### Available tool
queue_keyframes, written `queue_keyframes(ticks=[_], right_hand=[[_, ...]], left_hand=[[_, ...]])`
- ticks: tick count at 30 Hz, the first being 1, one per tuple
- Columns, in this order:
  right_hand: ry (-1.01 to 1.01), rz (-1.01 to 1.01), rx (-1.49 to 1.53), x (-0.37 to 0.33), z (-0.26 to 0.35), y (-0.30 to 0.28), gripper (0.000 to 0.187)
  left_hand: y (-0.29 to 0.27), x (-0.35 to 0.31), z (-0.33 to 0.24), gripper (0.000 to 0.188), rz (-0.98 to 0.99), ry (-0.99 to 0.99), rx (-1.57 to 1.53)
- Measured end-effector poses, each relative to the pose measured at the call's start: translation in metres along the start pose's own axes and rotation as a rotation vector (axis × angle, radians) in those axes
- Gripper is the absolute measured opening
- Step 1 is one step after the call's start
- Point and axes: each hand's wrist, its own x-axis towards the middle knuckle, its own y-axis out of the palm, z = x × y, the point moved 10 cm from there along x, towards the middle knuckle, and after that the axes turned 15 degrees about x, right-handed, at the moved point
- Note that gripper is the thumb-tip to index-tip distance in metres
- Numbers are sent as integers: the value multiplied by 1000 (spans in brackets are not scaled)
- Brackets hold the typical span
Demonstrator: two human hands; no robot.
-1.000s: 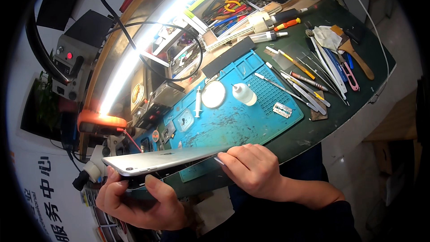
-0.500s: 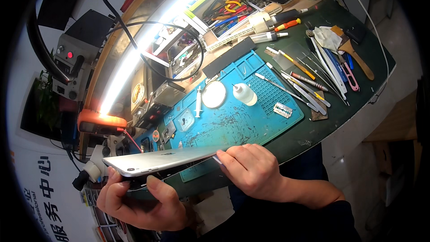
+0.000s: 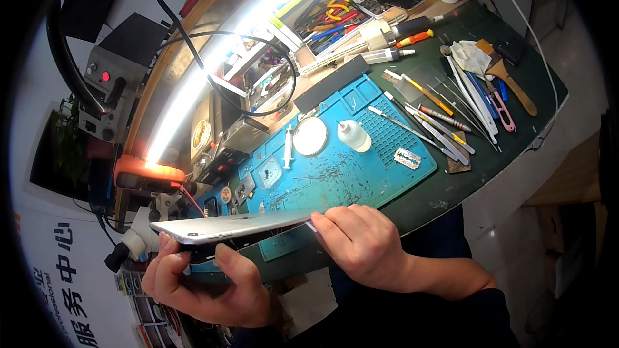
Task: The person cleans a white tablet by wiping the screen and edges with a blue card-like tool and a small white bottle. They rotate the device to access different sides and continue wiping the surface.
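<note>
A silver tablet [image 3: 222, 227] is held up nearly edge-on over the front of the bench, its metal back facing up and its camera corner at the left. My left hand [image 3: 222, 293] supports that corner from below, with its fingertips on the edge and the thumb raised at the dark underside. At the tablet's right end, my right hand [image 3: 364, 245] is closed on the edge. A thin, pale purple strip shows under the right fingers; whether it is a separate tool cannot be made out. The underside is mostly hidden.
Beyond the tablet lies a blue repair mat [image 3: 322, 183] with a white bottle [image 3: 353, 136], a round tin [image 3: 310, 136], a syringe [image 3: 288, 147] and a razor blade [image 3: 407, 158]. Tweezers and picks [image 3: 445, 132] lie at right, near a wooden brush [image 3: 512, 87]. An orange meter [image 3: 147, 173] stands left.
The tablet's camera end has dipped and its back now appears flatter to the view. My left hand has shifted slightly with it. My right hand stays nearly in place.
</note>
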Motion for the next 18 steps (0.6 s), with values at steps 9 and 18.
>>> queue_keyframes(ticks=[9, 18], right_hand=[[-65, -77, 55, 2, 3, -4, 26], [149, -149, -20, -7, -45, -49, 32]], left_hand=[[0, 1, 0, 34, 3, -20, -4], [3, 3, -4, 34, -6, -33, -5]])
